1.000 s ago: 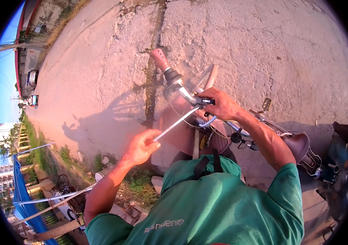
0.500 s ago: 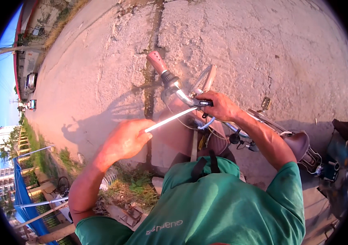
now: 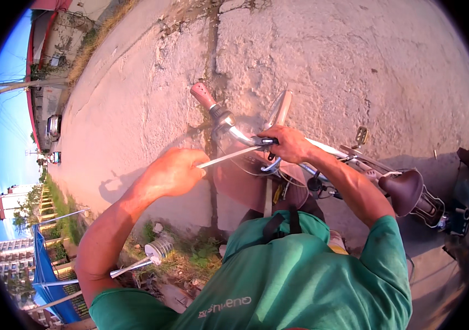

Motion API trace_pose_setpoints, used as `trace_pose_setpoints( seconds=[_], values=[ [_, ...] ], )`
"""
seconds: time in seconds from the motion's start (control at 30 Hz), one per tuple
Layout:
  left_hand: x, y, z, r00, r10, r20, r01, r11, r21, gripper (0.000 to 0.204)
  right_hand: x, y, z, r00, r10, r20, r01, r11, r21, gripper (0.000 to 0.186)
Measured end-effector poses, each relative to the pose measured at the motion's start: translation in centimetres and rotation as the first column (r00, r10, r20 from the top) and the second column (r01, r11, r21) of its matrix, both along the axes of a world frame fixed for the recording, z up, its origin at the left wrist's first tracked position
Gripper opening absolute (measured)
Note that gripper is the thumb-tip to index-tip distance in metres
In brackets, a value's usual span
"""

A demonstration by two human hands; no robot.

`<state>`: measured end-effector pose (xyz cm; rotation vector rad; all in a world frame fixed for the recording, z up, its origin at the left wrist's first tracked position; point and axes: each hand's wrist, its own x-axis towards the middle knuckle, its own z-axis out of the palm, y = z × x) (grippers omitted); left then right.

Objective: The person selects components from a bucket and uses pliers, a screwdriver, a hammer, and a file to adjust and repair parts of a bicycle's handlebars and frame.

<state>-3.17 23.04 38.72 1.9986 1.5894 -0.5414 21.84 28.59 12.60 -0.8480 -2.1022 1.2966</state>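
Head camera: left of a side-by-side fisheye pair, above and behind the fingers (image 3: 273, 132).
Pavement (image 3: 328, 71): faced looking down, spreads beyond the fingers.
Green shirt (image 3: 306, 264): nearest the lens, this side of the fingers.
Sky (image 3: 3, 154): caught at rim, left of the fingers.

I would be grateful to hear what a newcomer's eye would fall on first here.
Most likely the vivid green shirt at the lower middle. Above it, a pale strip runs from the left hand to a small dark piece at the right hand. A bicycle shows beside the hands, its reddish grip above them and its brown saddle farther right.
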Motion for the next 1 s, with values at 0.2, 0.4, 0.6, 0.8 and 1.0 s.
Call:
trace_pose_setpoints(
  seconds=[0.2,0.4,0.6,0.8,1.0],
  values=[
    [-2.6,-4.3,-3.9,0.898,0.398,0.187,-0.386,0.917,-0.097,0.033,0.3,1.0,0.1,1.000,0.025,0.018,-0.024,0.998,-0.052,0.048],
    [-3.9,-5.4,-5.8,0.872,0.433,0.230,-0.409,0.901,-0.145,0.033,0.0,2.0,-0.4,0.998,0.057,0.020,-0.056,0.995,-0.081,0.044],
    [-4.9,-6.1,-7.6,0.815,0.468,0.342,-0.429,0.884,-0.189,0.034,-0.1,3.4,-0.6,0.996,0.063,0.062,-0.054,0.989,-0.134,0.039],
    [-5.4,-6.2,-9.2,0.728,0.582,0.362,-0.511,0.813,-0.280,0.035,0.4,3.0,0.3,0.992,-0.124,0.037,0.126,0.991,-0.047,0.055],
    [-6.2,-6.4,-9.9,0.653,0.669,0.354,-0.551,0.741,-0.383,0.036,1.2,-6.0,4.0,0.788,-0.611,-0.075,0.613,0.770,0.176,0.052]
  ],
)
